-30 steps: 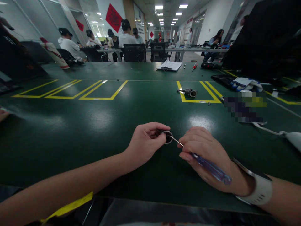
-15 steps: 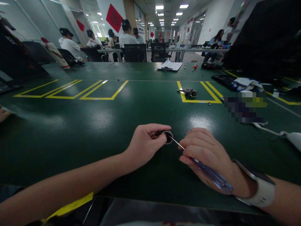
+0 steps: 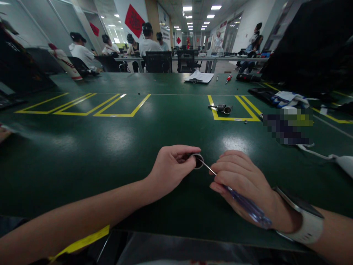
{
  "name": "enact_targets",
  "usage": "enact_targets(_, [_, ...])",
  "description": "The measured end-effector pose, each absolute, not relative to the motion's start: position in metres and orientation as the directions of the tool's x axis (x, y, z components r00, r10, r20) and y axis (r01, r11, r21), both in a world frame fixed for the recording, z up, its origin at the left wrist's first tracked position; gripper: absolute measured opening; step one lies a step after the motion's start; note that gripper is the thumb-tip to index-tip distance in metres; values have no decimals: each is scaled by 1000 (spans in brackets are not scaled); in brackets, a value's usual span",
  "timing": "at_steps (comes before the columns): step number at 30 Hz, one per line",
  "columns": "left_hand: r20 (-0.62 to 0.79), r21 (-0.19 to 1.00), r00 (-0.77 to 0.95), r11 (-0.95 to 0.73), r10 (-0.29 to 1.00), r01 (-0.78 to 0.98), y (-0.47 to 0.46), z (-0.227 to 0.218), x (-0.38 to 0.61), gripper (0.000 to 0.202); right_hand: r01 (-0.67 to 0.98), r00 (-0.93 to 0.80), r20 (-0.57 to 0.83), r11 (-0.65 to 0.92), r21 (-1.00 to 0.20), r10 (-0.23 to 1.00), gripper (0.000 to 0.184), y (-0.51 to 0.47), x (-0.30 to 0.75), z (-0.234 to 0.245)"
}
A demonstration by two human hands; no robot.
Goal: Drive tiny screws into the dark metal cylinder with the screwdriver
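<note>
My left hand is closed around a small round metal part with a silver rim and dark centre, held just above the green table. A screwdriver with a clear blue handle lies in my right hand, whose fingers are wrapped round it. Its thin metal shaft points up and left, with the tip inside the round part. A white watch sits on my right wrist.
A metal cylinder part lies in a yellow-taped box farther back, a small screw near it. Papers, a red screwdriver, gloves and a white cable lie right and behind. Several people sit at distant tables.
Hardly anything has moved. My right hand has shifted very slightly with the screwdriver; its tip stays in the round part.
</note>
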State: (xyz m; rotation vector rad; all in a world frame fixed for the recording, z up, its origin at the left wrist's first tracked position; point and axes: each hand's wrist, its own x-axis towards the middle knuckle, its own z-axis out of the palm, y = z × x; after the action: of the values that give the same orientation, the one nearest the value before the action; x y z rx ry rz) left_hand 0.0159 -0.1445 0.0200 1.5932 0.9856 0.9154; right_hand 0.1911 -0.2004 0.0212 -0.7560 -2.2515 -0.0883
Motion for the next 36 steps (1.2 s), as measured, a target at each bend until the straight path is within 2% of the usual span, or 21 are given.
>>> enact_targets(15, [41, 987, 360, -95, 932, 133, -144, 18, 17, 22, 562, -555, 673, 817, -132, 490, 7, -201, 188, 23])
enact_targets(22, [11, 997, 371, -38, 929, 63, -136, 21, 12, 19, 549, -546, 665, 817, -174, 509, 5, -205, 191, 23])
enact_targets(27, [-17, 999, 383, 29, 924, -25, -121, 26, 3, 49, 546, -529, 688, 820, -172, 497, 3, -204, 194, 26])
enact_targets(29, [1, 1000, 363, -6, 932, 13, -110, 28, -1, 53, 534, -508, 689, 817, -218, 517, 7, -202, 195, 29])
enact_targets(32, [64, 976, 370, -135, 927, 169, -87, 29, -7, 51, 526, -462, 636, 768, -365, 618, 7, -196, 195, 34])
enact_targets(34, [178, 906, 342, -289, 923, 309, -68, 27, -11, 48, 537, -380, 591, 690, -485, 712, 3, -189, 193, 38])
enact_targets(36, [310, 784, 317, -430, 896, 448, -48, 24, -15, 38, 527, -267, 530, 583, -619, 805, 4, -177, 191, 42])
